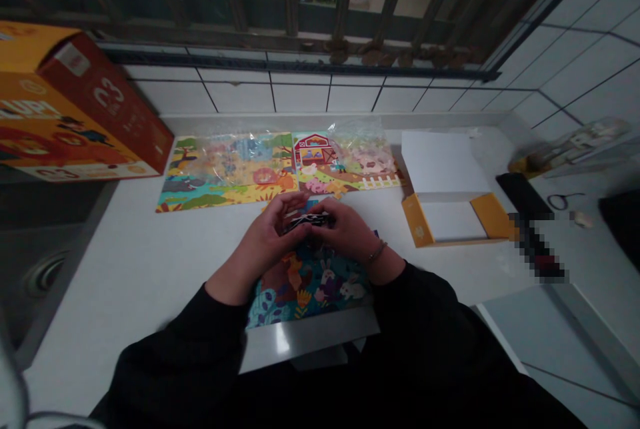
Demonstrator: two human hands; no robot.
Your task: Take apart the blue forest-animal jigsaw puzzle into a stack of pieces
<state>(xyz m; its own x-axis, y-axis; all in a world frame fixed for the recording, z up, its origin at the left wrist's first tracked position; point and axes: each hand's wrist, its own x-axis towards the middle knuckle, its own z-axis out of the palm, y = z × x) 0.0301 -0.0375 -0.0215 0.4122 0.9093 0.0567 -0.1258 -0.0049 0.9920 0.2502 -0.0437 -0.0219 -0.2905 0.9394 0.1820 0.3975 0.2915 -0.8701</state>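
Observation:
My left hand [273, 235] and my right hand [347, 229] meet at the middle of the counter. Between them they hold a small stack of dark pieces with white edges [311, 219]; my fingers hide most of it, so its exact kind does not show. The fingers of both hands are curled around it. Beneath my hands lies a blue-green picture board [327, 285] with rabbits and plants printed on it. Its upper part is covered by my hands.
Behind my hands lie a savanna picture board [225, 199] and a farm picture board [320, 182], with clear plastic bags [225, 155] on top. A yellow-and-white box [460, 219] stands open at right. A large orange box [100, 109] is at left, above a sink [45, 275].

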